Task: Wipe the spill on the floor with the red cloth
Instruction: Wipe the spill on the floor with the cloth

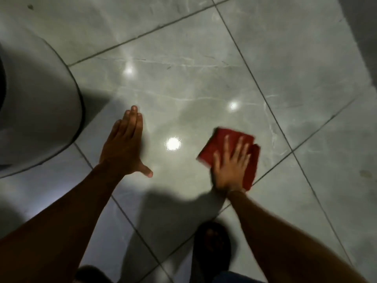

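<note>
Down low, glossy grey tile floor (204, 88), right hand (231, 168) flat on red cloth (222, 146)

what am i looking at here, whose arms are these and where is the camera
There is one picture, taken by a wide-angle camera worn on a person's head, looking down at a glossy grey tiled floor. The two arms are that person's own; no machine is involved.

The right hand lies flat with spread fingers on a folded red cloth, pressing it to the floor. That hand is blurred, which suggests wiping motion. The left hand is open and flat, holding nothing; whether it touches the tile cannot be told.

The bright spots are lamp reflections. A spill is hard to make out on the shiny tile. A rounded grey object sits at the left edge, and a dark shoe shows at the bottom.
</note>
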